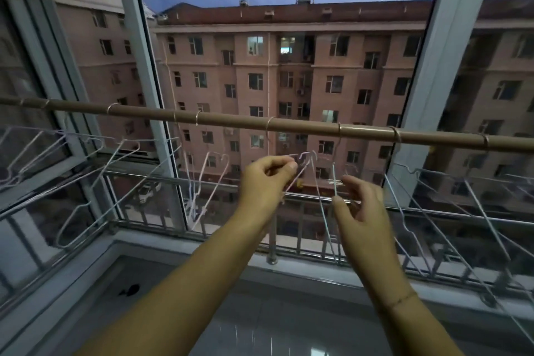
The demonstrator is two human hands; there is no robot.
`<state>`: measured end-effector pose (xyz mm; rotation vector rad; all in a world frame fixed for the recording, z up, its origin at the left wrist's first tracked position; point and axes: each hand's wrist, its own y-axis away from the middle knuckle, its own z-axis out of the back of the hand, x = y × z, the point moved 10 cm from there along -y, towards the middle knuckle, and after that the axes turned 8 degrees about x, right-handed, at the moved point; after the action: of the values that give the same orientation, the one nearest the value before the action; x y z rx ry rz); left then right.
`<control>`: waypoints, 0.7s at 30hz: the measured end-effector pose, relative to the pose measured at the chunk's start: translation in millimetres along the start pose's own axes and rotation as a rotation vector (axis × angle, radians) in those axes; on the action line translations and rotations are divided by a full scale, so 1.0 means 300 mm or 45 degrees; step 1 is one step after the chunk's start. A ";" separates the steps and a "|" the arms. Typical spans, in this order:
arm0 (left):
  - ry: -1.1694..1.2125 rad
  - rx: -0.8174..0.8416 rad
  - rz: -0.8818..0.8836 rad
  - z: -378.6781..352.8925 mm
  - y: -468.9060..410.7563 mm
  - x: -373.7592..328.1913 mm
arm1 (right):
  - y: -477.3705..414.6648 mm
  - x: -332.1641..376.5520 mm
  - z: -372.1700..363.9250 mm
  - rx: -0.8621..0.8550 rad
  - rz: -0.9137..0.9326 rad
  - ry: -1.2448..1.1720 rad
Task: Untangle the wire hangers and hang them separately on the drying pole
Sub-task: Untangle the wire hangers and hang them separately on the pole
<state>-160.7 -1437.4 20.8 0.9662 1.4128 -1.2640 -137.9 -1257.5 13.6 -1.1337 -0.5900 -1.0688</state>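
1. Balcony glazing looks out on a pink apartment block, and a brown round drying pole (231,121) crosses it.
2. Just below the pole, the left hand (265,182) pinches tangled white wire hangers (300,174).
3. Loosely curled fingers of the right hand (361,208) meet one wire; whether they grip it is unclear.
4. Where the wires cross, they blur together.

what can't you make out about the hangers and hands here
Head view only:
- Tangle: number of hangers, thin wires overlap and blur.
- Left hand: which wire it pinches, curled fingers hide it.
- Right hand: grips or only touches a wire, too thin to tell.
- Pole: both ends cut off by frame edges.
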 end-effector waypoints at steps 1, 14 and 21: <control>-0.027 -0.052 -0.033 0.065 -0.005 -0.016 | 0.002 0.048 -0.036 0.009 0.058 -0.017; -0.169 -0.015 0.250 0.584 -0.193 0.092 | -0.097 0.164 -0.787 0.321 -0.336 -0.283; -0.206 0.276 0.525 0.541 -0.272 0.213 | -0.088 0.116 -0.881 0.208 -0.486 -0.339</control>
<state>-228.7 -1612.4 -22.1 1.2005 0.9051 -1.1652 -180.6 -1516.3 -40.1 -1.0493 -1.1185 -1.1737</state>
